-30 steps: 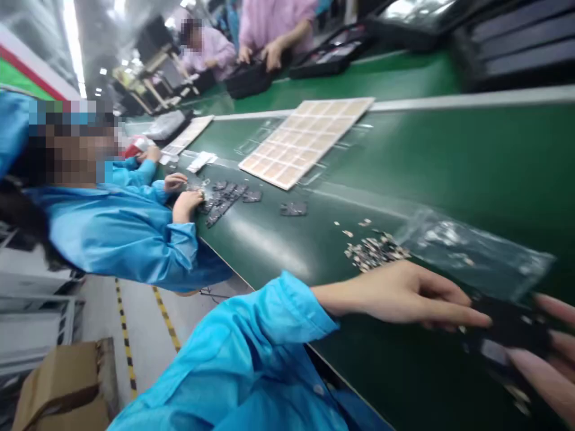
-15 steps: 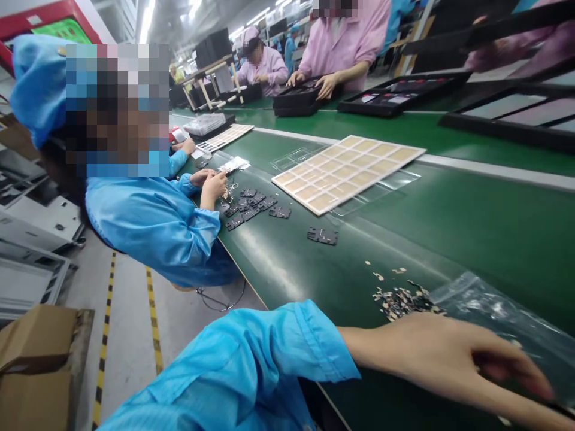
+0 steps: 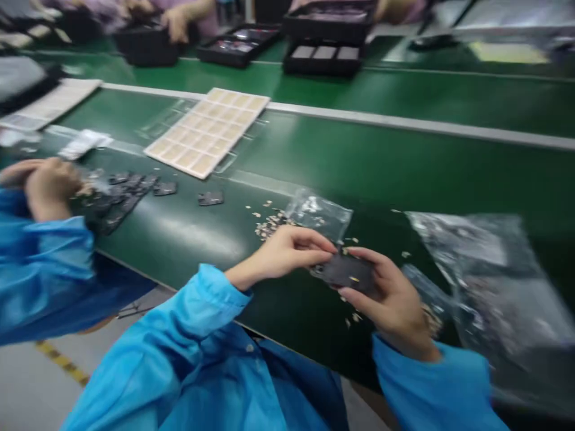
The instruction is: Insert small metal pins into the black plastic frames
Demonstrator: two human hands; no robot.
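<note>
My right hand (image 3: pixel 398 299) grips a flat dark plate (image 3: pixel 348 274) by its right end, thumb below and fingers above. At the plate's upper left edge is my left hand (image 3: pixel 291 254), its thumb and forefinger pinched together; what lies between them is too small to make out. Behind my left hand lies a pile of small light and dark pieces (image 3: pixel 269 226), beside a clear plastic bag (image 3: pixel 320 212). A few loose small pieces (image 3: pixel 356 317) are scattered below the plate.
Large clear bags (image 3: pixel 489 287) lie at the right. Further back is a white-framed tray with beige cells (image 3: pixel 209 131). Several dark plates (image 3: pixel 128 194) lie near a co-worker's hands (image 3: pixel 51 182) at the left. Black trays (image 3: pixel 238 45) stand across the green table (image 3: pixel 404 161).
The view has swung right and down. My right hand and the dark plate in it now show. My left hand, earlier reaching right with fingers spread, is now pinched at the plate's edge.
</note>
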